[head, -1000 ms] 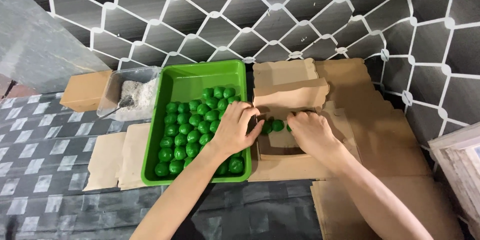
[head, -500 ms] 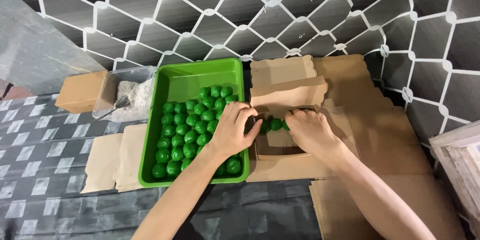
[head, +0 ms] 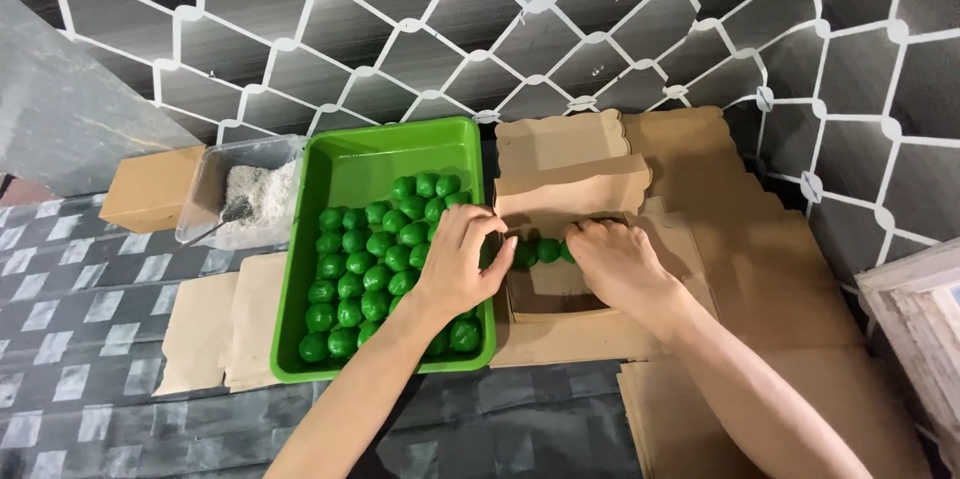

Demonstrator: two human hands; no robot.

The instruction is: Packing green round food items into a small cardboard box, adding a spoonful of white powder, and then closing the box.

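Pressing green balls (head: 540, 251) between them in a cardboard box (head: 560, 289), left hand (head: 462, 264) and right hand (head: 612, 264) curl closed

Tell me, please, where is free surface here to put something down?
Free: tray floor above the green balls, and flat cardboard right of the open box. Crowded: the box's top row, where left hand and right hand meet.

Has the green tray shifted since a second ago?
No. The green tray sits in the same place beside the clear tub and the cardboard box; only the camera view drifted slightly.
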